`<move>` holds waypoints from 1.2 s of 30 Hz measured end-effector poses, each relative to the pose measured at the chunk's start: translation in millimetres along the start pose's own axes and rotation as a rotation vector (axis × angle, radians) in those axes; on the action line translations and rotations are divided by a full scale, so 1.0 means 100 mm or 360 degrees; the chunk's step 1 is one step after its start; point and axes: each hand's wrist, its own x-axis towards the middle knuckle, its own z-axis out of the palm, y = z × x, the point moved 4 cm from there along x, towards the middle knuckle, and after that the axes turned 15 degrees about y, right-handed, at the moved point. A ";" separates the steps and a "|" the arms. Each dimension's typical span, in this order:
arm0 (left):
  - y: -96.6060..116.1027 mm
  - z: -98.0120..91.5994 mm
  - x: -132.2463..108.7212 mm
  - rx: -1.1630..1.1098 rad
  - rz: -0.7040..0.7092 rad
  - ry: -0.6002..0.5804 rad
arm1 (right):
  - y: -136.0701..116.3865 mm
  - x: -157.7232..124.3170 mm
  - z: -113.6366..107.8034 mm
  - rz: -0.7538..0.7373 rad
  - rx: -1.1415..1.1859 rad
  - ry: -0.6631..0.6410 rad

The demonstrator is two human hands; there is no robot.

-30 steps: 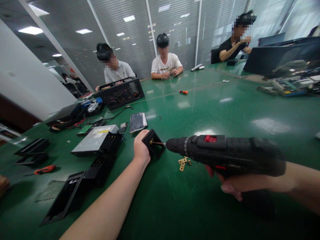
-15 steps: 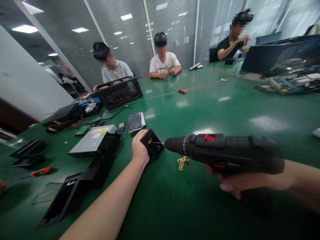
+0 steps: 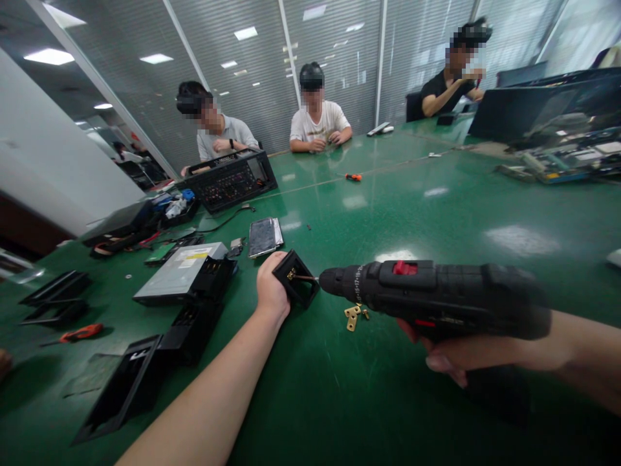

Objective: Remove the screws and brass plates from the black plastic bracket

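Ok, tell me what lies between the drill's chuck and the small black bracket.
In the head view, only the thin driver bit spans from the cordless drill to the black bracket held by the left hand; its tip meets a brass fitting there.

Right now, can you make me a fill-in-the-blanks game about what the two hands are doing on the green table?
1. The right hand holds a black cordless ____.
2. The left hand steadies a small black bracket on the ____ table.
3. The drill bit points at a ____-coloured screw in the bracket.
4. Small brass pieces lie on the table just below the drill's ____.

Missing words: drill; green; brass; chuck
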 end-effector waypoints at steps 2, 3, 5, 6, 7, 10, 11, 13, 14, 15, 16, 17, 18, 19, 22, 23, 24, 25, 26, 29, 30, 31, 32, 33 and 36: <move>0.01 0.01 -0.01 0.0002 -0.0008 0.0002 | -0.01 0.00 0.00 -0.0009 -0.0001 0.0006; 0.01 0.01 -0.01 0.0003 -0.0014 -0.0002 | -0.01 -0.01 0.00 -0.0011 0.0001 0.0006; 0.01 0.01 -0.01 0.0004 -0.0018 -0.0013 | -0.02 -0.01 0.00 -0.0013 0.0004 -0.0001; 0.01 0.01 -0.01 0.0004 -0.0016 -0.0012 | -0.02 -0.01 0.00 -0.0013 0.0006 -0.0006; 0.01 0.01 -0.01 0.0007 -0.0015 -0.0009 | -0.01 -0.01 0.00 -0.0014 0.0009 -0.0012; 0.00 0.01 -0.01 0.0015 -0.0032 0.0008 | 0.02 -0.02 -0.01 -0.0022 0.0022 -0.0020; 0.00 0.01 -0.01 0.0017 -0.0037 0.0006 | 0.03 -0.02 -0.01 -0.0025 0.0029 -0.0025; 0.00 0.01 0.00 0.0016 -0.0030 -0.0010 | 0.05 -0.02 -0.02 -0.0033 0.0043 -0.0037; 0.00 0.01 0.00 0.0015 -0.0015 -0.0017 | 0.06 -0.02 -0.02 -0.0038 0.0051 -0.0039; 0.00 0.00 0.00 0.0018 0.0000 -0.0024 | 0.07 -0.01 -0.02 -0.0045 0.0060 -0.0041; 0.00 0.00 0.01 0.0023 0.0014 -0.0027 | 0.08 -0.01 -0.02 -0.0051 0.0070 -0.0041; 0.00 0.00 0.01 0.0025 0.0021 -0.0030 | 0.08 -0.01 -0.02 -0.0058 0.0081 -0.0041; -0.01 0.00 0.02 0.0025 0.0022 -0.0032 | 0.09 -0.01 -0.03 -0.0062 0.0090 -0.0042; -0.01 -0.01 0.02 0.0021 0.0018 -0.0036 | 0.09 -0.01 -0.03 -0.0063 0.0097 -0.0042; -0.02 -0.01 0.03 0.0005 0.0003 -0.0046 | 0.09 -0.01 -0.04 -0.0060 0.0103 -0.0051; -0.02 0.00 0.02 0.0006 0.0001 -0.0045 | 0.09 -0.01 -0.04 -0.0057 0.0100 -0.0053; -0.02 0.00 0.02 0.0010 0.0002 -0.0039 | 0.09 -0.01 -0.04 -0.0054 0.0098 -0.0051; -0.02 0.00 0.02 0.0012 0.0006 -0.0031 | 0.09 -0.01 -0.04 -0.0049 0.0098 -0.0047; -0.02 0.00 0.01 0.0011 0.0008 -0.0023 | 0.09 -0.01 -0.04 -0.0041 0.0098 -0.0041; -0.01 -0.01 0.01 -0.0001 0.0021 -0.0005 | 0.09 -0.01 -0.04 -0.0011 0.0105 -0.0026; -0.01 0.00 0.01 -0.0001 0.0020 -0.0004 | 0.09 -0.01 -0.03 -0.0005 0.0105 -0.0021; -0.01 0.00 0.00 0.0002 0.0014 -0.0004 | 0.09 -0.01 -0.03 0.0004 0.0104 -0.0016; -0.01 0.00 0.00 0.0004 0.0006 -0.0003 | 0.09 -0.02 -0.04 0.0013 0.0103 -0.0009; -0.01 0.00 0.00 0.0005 -0.0003 0.0001 | 0.09 -0.02 -0.04 0.0022 0.0101 -0.0001; 0.00 0.01 -0.01 -0.0002 -0.0006 0.0014 | 0.09 -0.03 -0.04 0.0044 0.0097 0.0008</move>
